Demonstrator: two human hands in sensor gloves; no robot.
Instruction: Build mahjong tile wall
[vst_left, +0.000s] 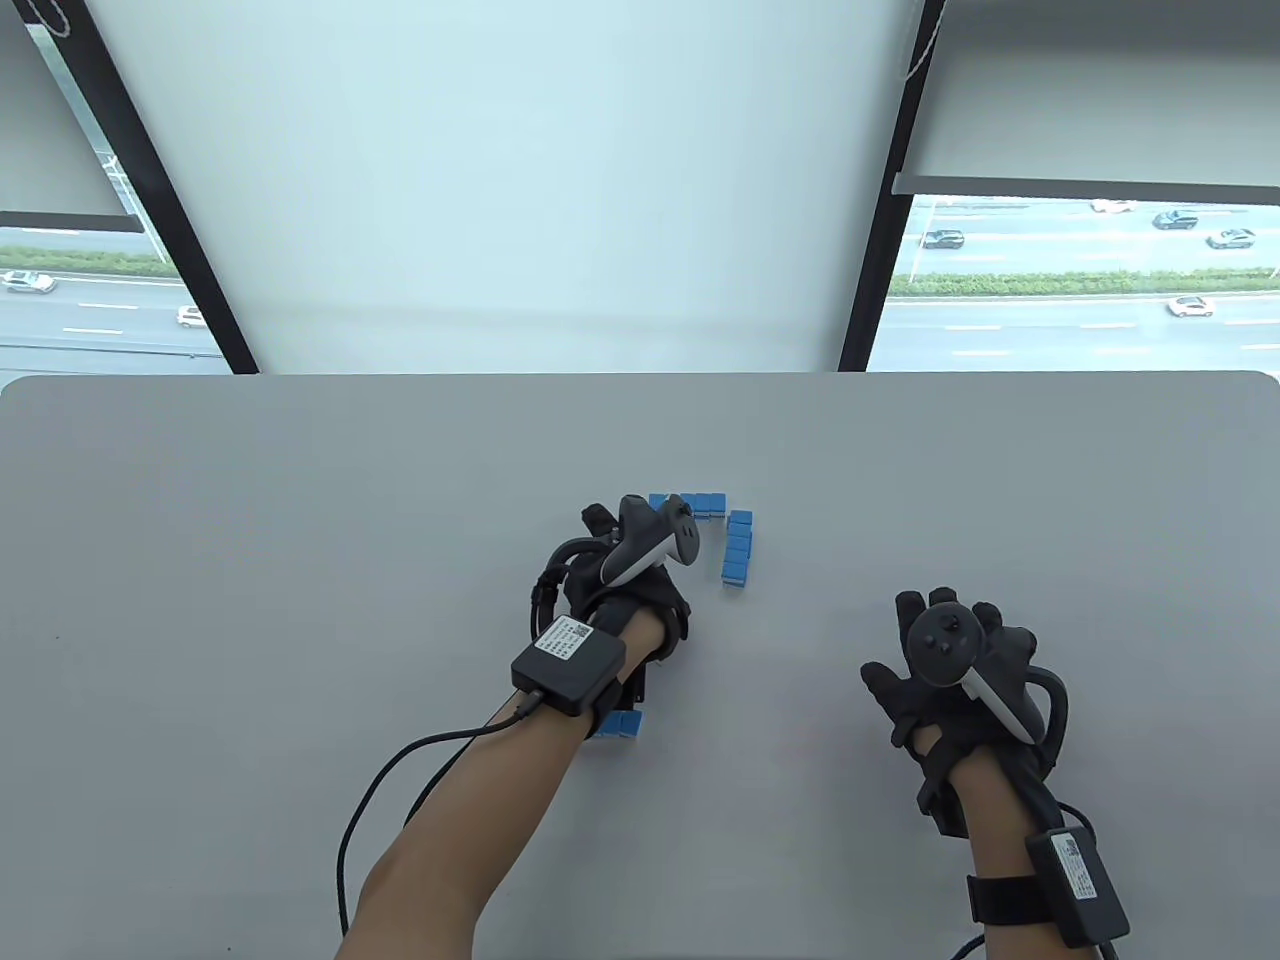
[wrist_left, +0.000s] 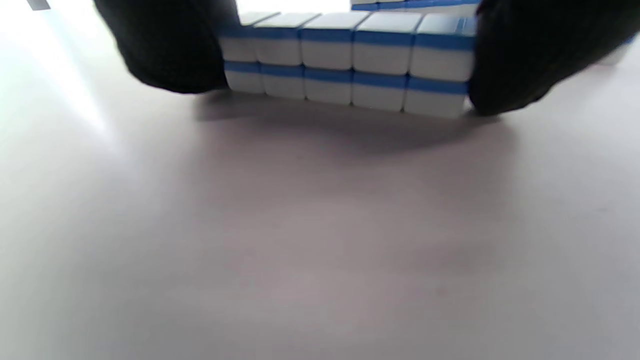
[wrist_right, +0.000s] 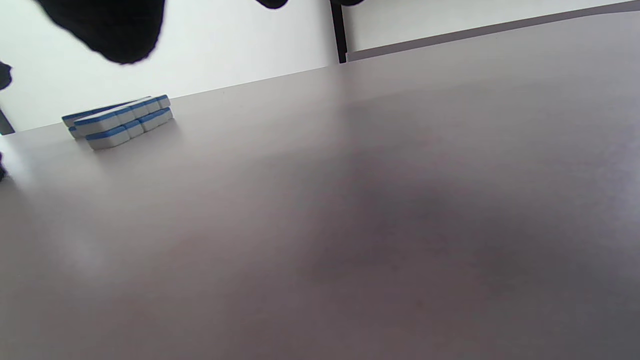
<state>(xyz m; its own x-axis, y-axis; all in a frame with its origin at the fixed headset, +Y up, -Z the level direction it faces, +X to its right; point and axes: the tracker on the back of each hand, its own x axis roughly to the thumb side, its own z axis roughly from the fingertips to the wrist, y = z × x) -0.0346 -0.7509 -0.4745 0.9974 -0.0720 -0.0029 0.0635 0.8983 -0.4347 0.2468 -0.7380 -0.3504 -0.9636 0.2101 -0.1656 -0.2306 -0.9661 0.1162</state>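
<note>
Two-tier row of blue-backed white plastic mahjong tiles (wrist_left: 345, 60) pinched end to end by gloved left hand (vst_left: 625, 585), just left of right-side wall (vst_left: 738, 548). Right hand (vst_left: 950, 670) spread, empty. Risk: uneven squeeze buckling row.

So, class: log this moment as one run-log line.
left hand: grips two-tier tile row | right hand: rests open on table | wall: unfinished
</note>
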